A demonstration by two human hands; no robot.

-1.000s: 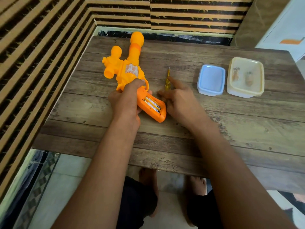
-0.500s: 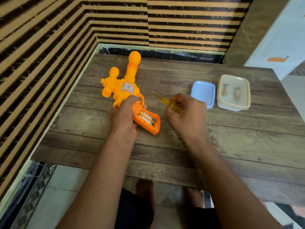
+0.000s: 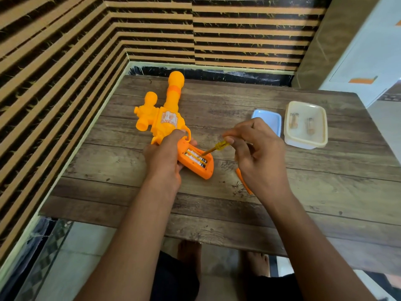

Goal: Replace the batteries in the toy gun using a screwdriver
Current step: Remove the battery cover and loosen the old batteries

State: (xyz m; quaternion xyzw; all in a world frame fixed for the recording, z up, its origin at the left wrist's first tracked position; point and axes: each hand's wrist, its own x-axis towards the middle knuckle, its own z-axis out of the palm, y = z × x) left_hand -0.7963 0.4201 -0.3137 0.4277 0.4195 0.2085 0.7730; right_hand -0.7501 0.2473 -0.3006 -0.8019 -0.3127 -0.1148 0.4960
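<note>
Batteries (image 3: 196, 158) sit in the open grip of the toy gun (image 3: 167, 118) on the table (image 3: 303, 203); left hand (image 3: 165, 161) clamps that grip, right hand (image 3: 260, 161) pinches the screwdriver (image 3: 219, 147). Lever gently under one battery end, keeping the gun pinned.

A brown wooden table (image 3: 303, 192) is sitting in a corner. Black and tan striped walls (image 3: 65, 51) are standing around it. A pale floor (image 3: 86, 263) is showing below.
</note>
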